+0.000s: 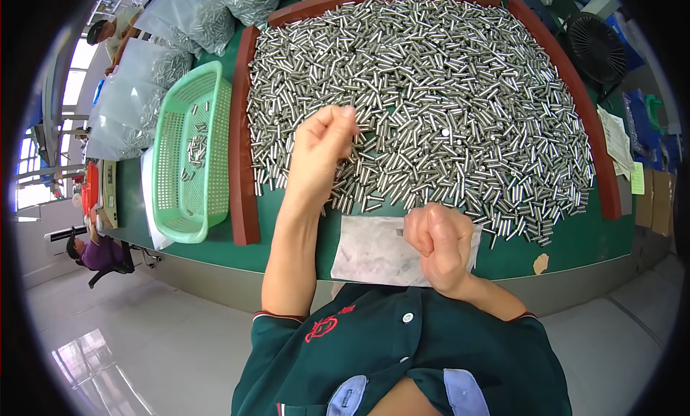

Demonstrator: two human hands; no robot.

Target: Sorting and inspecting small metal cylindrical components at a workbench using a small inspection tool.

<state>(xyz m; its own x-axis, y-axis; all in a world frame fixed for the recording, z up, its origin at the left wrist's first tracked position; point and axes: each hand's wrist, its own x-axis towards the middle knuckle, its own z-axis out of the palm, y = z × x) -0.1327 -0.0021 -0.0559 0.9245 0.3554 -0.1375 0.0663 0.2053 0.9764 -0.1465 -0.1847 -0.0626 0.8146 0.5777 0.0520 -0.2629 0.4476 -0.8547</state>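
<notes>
A wide layer of short shiny metal pins (431, 92) covers the green table (586, 247) in front of me. Over the near left part of the pins is my left hand (320, 146), its fingers curled and pressed together; whatever they hold is hidden. My right hand (440, 249) is closed in a fist above a greyish-white sheet (370, 250) at the table's near edge. A small dark grey bit shows beside its fingers, too little to name. Just left of the pins stands a light green plastic basket (164, 179) with a few pins inside.
Dark red rails (243, 143) border the pins on the left, back and right. Clear plastic bags of pins (208, 24) stand at the back left. A black fan (595, 48) and papers (614, 139) are at the right. Two people (104, 254) are off to the left.
</notes>
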